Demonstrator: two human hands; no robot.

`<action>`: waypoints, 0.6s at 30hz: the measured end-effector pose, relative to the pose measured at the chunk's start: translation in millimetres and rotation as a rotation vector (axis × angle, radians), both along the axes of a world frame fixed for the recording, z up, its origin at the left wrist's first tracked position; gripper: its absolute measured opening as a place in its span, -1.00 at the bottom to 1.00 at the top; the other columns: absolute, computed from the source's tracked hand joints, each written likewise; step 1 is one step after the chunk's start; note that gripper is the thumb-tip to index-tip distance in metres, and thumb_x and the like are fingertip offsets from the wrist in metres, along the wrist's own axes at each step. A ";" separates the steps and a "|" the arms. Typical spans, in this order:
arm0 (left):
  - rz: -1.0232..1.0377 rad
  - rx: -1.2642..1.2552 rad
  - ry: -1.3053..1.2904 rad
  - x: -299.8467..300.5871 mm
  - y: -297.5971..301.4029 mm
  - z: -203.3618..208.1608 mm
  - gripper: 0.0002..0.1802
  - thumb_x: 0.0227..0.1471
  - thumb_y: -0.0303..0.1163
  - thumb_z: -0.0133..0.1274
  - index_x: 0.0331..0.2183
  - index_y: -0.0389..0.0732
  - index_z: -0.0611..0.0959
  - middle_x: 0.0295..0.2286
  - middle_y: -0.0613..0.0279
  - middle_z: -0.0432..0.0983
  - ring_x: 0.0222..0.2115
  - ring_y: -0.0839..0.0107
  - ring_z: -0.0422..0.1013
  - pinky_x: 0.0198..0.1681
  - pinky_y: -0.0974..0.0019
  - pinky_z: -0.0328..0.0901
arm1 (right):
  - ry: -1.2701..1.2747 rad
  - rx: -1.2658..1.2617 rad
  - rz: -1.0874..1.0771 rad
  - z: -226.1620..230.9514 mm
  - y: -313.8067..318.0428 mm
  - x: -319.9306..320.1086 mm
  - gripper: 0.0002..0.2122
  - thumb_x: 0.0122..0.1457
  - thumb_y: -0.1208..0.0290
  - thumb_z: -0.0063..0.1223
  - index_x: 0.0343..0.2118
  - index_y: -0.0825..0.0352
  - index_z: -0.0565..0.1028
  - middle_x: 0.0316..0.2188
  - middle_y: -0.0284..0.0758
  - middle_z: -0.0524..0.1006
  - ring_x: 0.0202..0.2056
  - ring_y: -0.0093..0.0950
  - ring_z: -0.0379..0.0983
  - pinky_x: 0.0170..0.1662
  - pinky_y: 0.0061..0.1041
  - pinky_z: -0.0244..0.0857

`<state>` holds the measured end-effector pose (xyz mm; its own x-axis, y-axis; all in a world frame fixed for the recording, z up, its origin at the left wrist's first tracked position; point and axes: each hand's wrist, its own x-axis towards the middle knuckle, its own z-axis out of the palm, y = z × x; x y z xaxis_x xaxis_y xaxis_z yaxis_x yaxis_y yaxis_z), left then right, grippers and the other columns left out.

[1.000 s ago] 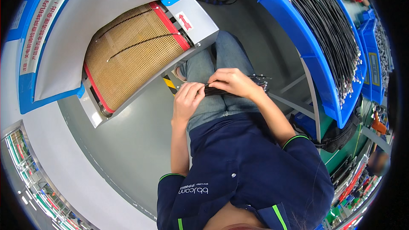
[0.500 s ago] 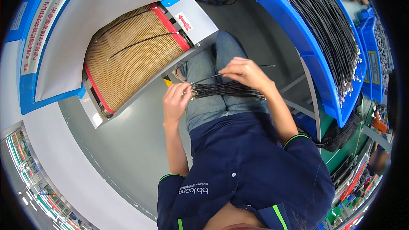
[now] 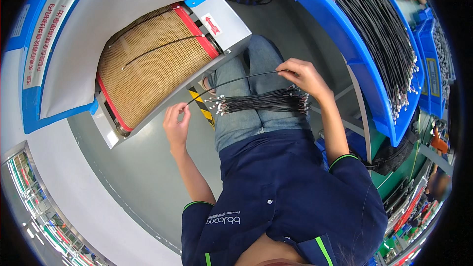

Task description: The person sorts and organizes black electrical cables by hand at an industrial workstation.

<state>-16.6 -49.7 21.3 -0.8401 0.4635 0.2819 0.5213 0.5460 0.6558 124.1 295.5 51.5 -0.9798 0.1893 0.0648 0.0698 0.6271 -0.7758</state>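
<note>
Two hands (image 3: 177,122) (image 3: 304,76) on black cable (image 3: 249,76); red-lettered sign (image 3: 49,38); yellowish label (image 3: 432,77), perhaps

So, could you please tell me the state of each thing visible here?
Left hand: closed on single cable
Right hand: closed on same cable
Single cable: held between both hands, slightly bowed
Cable bundle: lying across jeans
Two belt cables: lying apart on mesh belt
Blue bin: open, holding many black cables
</note>
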 end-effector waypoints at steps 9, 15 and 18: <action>0.011 0.006 -0.018 -0.7 -8.2 -0.4 -0.84 -0.16 -0.62 0.19 -0.40 -0.28 0.61 -0.47 0.21 0.53 -0.49 0.39 0.42 -0.38 0.38 0.34 | 0.139 0.184 0.006 -0.8 -5.9 -1.8 -0.90 0.05 0.43 0.14 -0.39 0.31 0.51 -0.46 -0.31 0.51 -0.39 -0.34 0.48 -0.31 -0.41 0.38; 0.019 0.018 -0.023 -1.7 -11.6 2.4 -0.85 -0.15 -0.63 0.19 -0.41 -0.28 0.61 -0.49 0.21 0.52 -0.49 0.40 0.42 -0.39 0.38 0.33 | 0.106 0.117 -0.025 -2.4 -5.8 -1.8 -0.90 0.06 0.41 0.13 -0.39 0.31 0.51 -0.47 -0.30 0.50 -0.40 -0.34 0.48 -0.32 -0.42 0.38; 0.007 0.005 -0.019 -4.2 -15.9 2.5 -0.85 -0.15 -0.63 0.19 -0.41 -0.28 0.61 -0.49 0.22 0.52 -0.49 0.40 0.42 -0.39 0.38 0.33 | 0.053 0.157 0.016 1.6 -5.8 -1.1 -0.90 0.05 0.42 0.13 -0.38 0.29 0.51 -0.47 -0.32 0.49 -0.40 -0.35 0.48 -0.33 -0.43 0.38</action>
